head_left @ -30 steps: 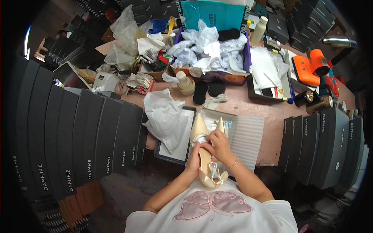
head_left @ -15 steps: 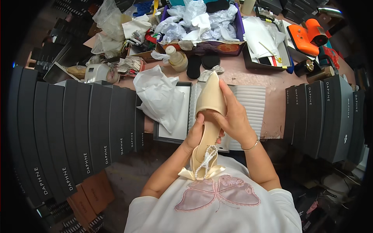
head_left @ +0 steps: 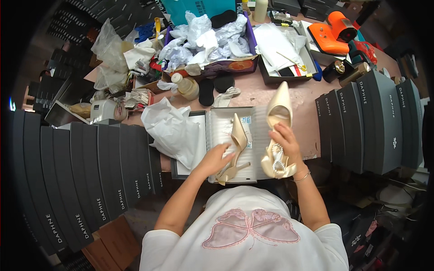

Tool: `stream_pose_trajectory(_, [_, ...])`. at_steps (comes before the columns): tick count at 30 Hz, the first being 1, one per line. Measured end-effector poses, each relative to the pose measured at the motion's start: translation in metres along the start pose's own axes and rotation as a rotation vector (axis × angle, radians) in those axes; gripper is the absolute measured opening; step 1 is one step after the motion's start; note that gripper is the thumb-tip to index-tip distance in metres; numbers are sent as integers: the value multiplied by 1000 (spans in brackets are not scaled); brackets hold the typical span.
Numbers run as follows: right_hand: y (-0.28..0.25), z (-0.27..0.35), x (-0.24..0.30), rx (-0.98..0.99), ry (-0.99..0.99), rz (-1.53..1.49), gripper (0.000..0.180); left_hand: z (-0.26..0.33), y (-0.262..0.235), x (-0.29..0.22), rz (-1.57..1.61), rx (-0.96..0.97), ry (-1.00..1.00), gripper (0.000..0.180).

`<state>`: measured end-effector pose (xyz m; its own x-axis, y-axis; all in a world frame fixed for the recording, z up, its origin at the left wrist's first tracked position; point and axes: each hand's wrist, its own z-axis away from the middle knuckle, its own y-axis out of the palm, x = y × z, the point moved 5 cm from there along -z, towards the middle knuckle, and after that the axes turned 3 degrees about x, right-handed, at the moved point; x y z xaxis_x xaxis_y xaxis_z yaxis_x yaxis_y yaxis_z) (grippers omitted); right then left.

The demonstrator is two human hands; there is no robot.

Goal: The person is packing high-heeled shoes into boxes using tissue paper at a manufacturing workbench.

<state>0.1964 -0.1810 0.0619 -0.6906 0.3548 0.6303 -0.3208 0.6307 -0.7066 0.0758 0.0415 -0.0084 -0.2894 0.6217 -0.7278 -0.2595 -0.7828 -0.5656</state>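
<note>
A cream pointed-toe heeled shoe [head_left: 279, 108] with a satin bow and a string of pearls is upright in my right hand [head_left: 285, 142]. My fingers close around its middle, toe pointing away from me. Its mate, another cream heeled shoe [head_left: 241, 135], lies on its side in an open shoebox [head_left: 251, 174] lined with ribbed white padding. My left hand [head_left: 214, 159] reaches over this second shoe, fingers and thumb apart at its edge. Whether the fingertips touch it I cannot tell.
White tissue paper [head_left: 165, 128] lies left of the shoebox. Rows of dark shoeboxes [head_left: 108, 167] stand on the left and more dark shoeboxes [head_left: 377, 119] on the right. Behind are a glue-like bottle [head_left: 186, 87], a purple box [head_left: 230, 67] of crumpled paper and an orange device [head_left: 327, 38].
My hands have come apart. The shoe both held has moved right in my right hand alone. My left hand has let it go, and the second shoe now shows in the box.
</note>
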Motion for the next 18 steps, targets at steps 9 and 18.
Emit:
stream_pose_trajectory(9, [65,76,-147,213,220,78,37,-9,68,7,-388,383,-181,34])
stream_pose_trajectory(18, [51,78,-149,221,249,33,39,-26,54,-17,-339,256,289,56])
